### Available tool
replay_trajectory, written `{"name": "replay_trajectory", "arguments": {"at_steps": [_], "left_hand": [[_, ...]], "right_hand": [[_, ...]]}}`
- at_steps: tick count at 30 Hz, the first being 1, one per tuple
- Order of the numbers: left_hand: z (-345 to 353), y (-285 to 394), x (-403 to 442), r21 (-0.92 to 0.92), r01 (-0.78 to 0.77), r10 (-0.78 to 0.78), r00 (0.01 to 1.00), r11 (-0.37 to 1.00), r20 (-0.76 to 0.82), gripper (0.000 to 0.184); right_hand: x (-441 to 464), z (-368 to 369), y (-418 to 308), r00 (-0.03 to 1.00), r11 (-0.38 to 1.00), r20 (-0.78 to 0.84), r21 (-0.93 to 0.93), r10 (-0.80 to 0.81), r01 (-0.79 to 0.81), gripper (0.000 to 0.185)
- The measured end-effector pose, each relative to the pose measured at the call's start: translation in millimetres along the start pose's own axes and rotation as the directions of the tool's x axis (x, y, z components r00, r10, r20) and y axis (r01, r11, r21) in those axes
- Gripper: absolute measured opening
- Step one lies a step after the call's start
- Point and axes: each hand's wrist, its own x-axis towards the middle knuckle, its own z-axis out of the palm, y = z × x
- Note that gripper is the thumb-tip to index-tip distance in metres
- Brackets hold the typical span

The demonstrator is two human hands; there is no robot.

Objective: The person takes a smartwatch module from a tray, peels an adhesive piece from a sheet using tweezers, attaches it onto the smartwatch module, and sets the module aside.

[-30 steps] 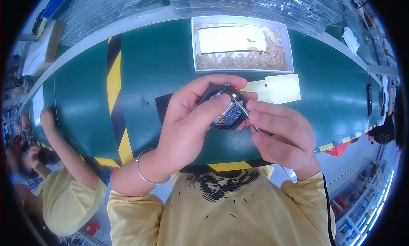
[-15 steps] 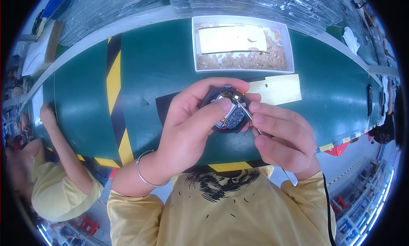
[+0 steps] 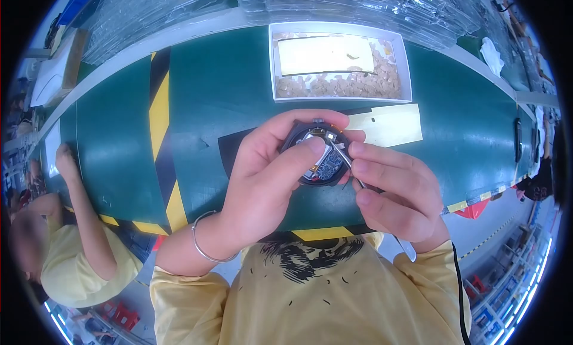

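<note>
My left hand [image 3: 265, 172] is wrapped around a round black watch case [image 3: 326, 175], with the thumb pressed on a white part inside. The case is open, and a blue circuit board [image 3: 331, 163] shows in it. Pinched in my right hand [image 3: 400, 187] are metal tweezers [image 3: 344, 156], whose tips reach into the upper right of the case beside a small light-coloured piece. Whether the tips grip anything is too small to tell. Behind the hands lies a pale yellow sheet [image 3: 397, 125] with one small dark piece on it.
A white box [image 3: 343, 99] holding a yellow sheet and many tan scraps stands farther back. Yellow-black tape [image 3: 160, 124] crosses the green table [image 3: 113, 136]. At the left, another person's arm [image 3: 89, 219] rests on the table. Clear plastic trays [image 3: 358, 8] are stacked behind.
The tweezer tips have shifted slightly within the watch case, while my left hand keeps its hold. The person at the left has moved their head and body a little.
</note>
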Motion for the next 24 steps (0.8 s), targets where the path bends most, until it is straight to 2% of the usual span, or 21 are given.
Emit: {"name": "replay_trajectory", "arguments": {"at_steps": [9, 24], "left_hand": [[-3.9, -5.4, 1.3, -0.057, -0.076, 0.079, 0.995, 0.996, 0.064, 0.027], [-4.2, -5.5, 2.6, -0.037, -0.075, 0.077, 0.995, 0.997, 0.064, 0.025]], "right_hand": [[-1.6, 2.6, 0.4, 1.000, 1.000, -0.022, -0.016, -0.008, 0.007, 0.018], [-0.8, 1.4, -0.7, 1.000, 0.999, 0.004, -0.041, -0.008, 0.008, 0.017]]}}
